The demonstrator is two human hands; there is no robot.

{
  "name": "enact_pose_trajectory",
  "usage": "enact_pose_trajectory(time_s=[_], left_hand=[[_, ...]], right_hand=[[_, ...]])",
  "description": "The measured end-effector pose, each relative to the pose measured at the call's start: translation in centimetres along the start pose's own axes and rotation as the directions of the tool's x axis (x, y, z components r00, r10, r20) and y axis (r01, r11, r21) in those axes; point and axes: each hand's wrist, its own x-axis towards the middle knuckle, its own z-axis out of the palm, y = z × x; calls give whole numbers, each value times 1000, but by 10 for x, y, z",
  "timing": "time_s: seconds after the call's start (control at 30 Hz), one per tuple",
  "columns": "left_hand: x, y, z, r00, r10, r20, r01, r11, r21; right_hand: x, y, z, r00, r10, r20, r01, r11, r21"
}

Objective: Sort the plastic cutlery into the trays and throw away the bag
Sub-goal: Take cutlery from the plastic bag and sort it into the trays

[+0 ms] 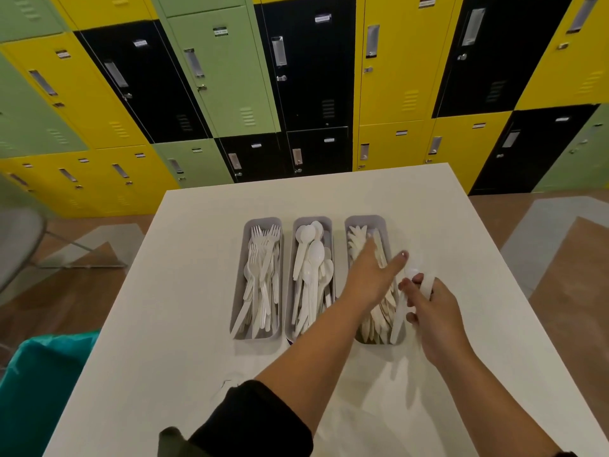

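hands over the knife tray

on the white table three grey trays stand side by side, long ends toward the person. the left tray holds white plastic forks, tines pointing away. the middle tray holds white spoons, bowls pointing away. the right tray holds white knives, partly hidden by the hands.

the left hand reaches across from the left, its forearm passing over the near end of the middle tray. it hovers over the right tray with fingers straight and somewhat spread, thumb stretched out to the right; whether it touches the knives cannot be told. a dark sleeve covers the upper forearm.

the right hand sits just beside the right tray's outer edge, fingers curled, pinching a white plastic piece that lies along that tray's right side. motion blur hides which kind of cutlery it is.

a clear plastic bag lies crumpled on the table near the person, below both forearms. a teal bin liner shows at the table's left near corner. yellow, green and black lockers fill the wall behind the table.
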Motion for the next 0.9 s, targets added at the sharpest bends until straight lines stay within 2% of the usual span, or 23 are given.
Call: enact_pose_trajectory(time_s=[0.07,0.13,0.33,0.47,0.57,0.67,0.77,0.9], left_hand=[[-7,-7,4,992,-66,109,68,998,-9],[-10,-16,5,993,-57,99,62,997,-51],[-17,-34,-17,988,-63,-138,52,995,-81],[-18,-46,-42,952,-120,-281,56,973,-226],[-16,-56,-68,892,-72,-446,22,993,-115],[-11,-62,-93,833,-28,-552,12,999,-33],[-5,-66,-115,789,-19,-614,52,998,36],[1,-71,-130,793,-41,-608,150,980,129]], right_hand=[[-3,-4,4,999,-13,41,14,1000,-18],[-6,-4,10,997,-13,74,18,998,-58],[-20,-4,31,966,47,256,-29,997,-73],[-24,-4,43,959,118,257,-116,993,-25],[-29,-8,48,947,178,267,-192,981,25],[-31,-8,52,936,209,285,-230,972,43],[-30,-5,57,936,232,264,-247,969,25],[-27,-3,63,933,257,251,-271,962,20]])
